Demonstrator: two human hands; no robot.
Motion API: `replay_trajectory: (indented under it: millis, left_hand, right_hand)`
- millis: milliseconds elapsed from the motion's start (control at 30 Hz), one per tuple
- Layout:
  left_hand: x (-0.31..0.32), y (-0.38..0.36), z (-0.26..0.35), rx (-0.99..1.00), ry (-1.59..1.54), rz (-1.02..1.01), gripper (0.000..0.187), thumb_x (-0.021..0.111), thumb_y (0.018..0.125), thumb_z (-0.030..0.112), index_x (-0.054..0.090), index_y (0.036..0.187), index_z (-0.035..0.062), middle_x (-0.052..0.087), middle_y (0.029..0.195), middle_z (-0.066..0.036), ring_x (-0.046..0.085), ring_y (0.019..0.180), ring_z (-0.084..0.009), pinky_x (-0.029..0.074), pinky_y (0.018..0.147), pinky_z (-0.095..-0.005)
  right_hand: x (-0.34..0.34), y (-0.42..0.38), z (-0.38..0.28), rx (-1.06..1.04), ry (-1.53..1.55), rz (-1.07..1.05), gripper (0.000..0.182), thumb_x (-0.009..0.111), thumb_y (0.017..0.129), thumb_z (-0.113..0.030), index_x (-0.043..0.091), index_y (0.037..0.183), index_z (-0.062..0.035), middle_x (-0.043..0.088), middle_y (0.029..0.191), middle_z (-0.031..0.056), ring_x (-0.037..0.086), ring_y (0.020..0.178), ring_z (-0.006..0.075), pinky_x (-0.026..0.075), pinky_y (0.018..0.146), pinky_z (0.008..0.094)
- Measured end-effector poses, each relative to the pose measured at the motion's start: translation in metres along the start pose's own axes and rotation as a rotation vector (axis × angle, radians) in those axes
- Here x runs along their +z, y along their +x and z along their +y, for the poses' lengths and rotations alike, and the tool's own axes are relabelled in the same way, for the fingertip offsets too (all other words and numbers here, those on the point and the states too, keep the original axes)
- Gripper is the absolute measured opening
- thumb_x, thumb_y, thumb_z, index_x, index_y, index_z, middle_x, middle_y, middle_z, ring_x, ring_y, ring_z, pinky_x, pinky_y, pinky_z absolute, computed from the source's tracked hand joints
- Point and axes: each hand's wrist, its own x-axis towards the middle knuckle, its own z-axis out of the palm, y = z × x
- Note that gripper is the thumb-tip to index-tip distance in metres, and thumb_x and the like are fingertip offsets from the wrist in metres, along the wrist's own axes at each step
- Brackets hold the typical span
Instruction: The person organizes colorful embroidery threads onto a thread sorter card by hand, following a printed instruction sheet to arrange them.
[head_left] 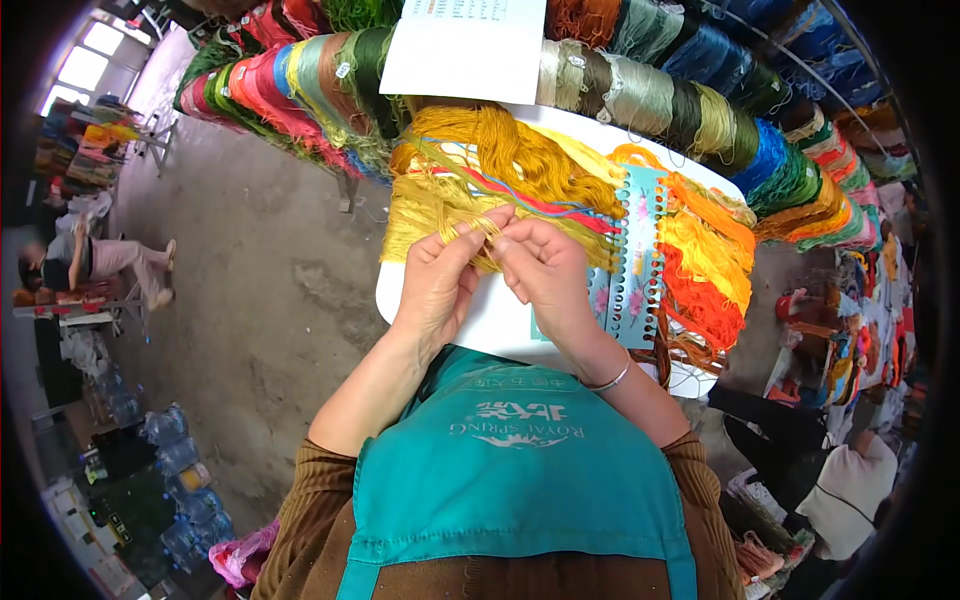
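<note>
Hands meet over the white board [500, 320]. My left hand [437, 280] and right hand [545, 270] are both pinched narrow on the same thin bunch of yellow thread [478, 232], fingertips nearly touching each other. That bunch runs out of the big yellow skein [500, 160], which lies across the upper part of the board, just beyond my fingers. Red and blue strands cross the skein toward the right.

Just right of my right hand lies the blue punched card [637, 270], with orange threads [705, 270] hanging from the holes along its edge. Silver bangle [610, 380] sits on my right wrist. Teal apron [510, 470] fills the lower view.

Above the board, a rack of coloured skeins [300, 90] arcs from left to right, with a white sheet of paper [465, 45] lying over it. A seated person [95, 262] is well apart at far left; another person [850, 490] sits at lower right.
</note>
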Motion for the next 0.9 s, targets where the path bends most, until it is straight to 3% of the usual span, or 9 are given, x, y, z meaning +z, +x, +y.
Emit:
replay_trajectory:
  millis: [67, 600, 900]
  left_hand:
    - [0.001, -0.003, -0.001, -0.007, -0.007, 0.006, 0.027, 0.053, 0.094, 0.007, 0.063, 0.114, -0.0086, 0.063, 0.123, -0.017, 0.061, 0.108, -0.016, 0.05, 0.088, -0.025]
    - [0.001, -0.018, -0.017, 0.041, 0.0, 0.035, 0.023, 0.051, 0.095, 0.005, 0.065, 0.108, -0.0076, 0.062, 0.126, -0.017, 0.061, 0.104, -0.0149, 0.05, 0.089, -0.0268]
    - [0.003, -0.026, -0.021, 0.062, 0.03, 0.072, 0.025, 0.05, 0.096, 0.005, 0.064, 0.112, -0.0083, 0.062, 0.126, -0.017, 0.06, 0.108, -0.0163, 0.047, 0.095, -0.029]
  right_hand:
    - [0.0, -0.002, -0.001, 0.029, -0.015, -0.027, 0.005, 0.06, 0.093, -0.007, 0.061, 0.091, -0.0026, 0.057, 0.065, -0.0013, 0.045, 0.05, 0.0016, 0.03, 0.041, 0.0176]
    - [-0.004, -0.016, 0.007, 0.004, 0.059, -0.041, 0.004, 0.059, 0.093, -0.007, 0.058, 0.09, -0.0042, 0.056, 0.064, -0.0007, 0.044, 0.05, 0.0013, 0.031, 0.042, 0.0173]
    - [-0.006, -0.021, 0.009, 0.002, 0.035, -0.05, 0.004, 0.06, 0.092, -0.007, 0.059, 0.091, -0.0044, 0.057, 0.065, -0.0004, 0.045, 0.05, 0.0016, 0.032, 0.043, 0.0169]
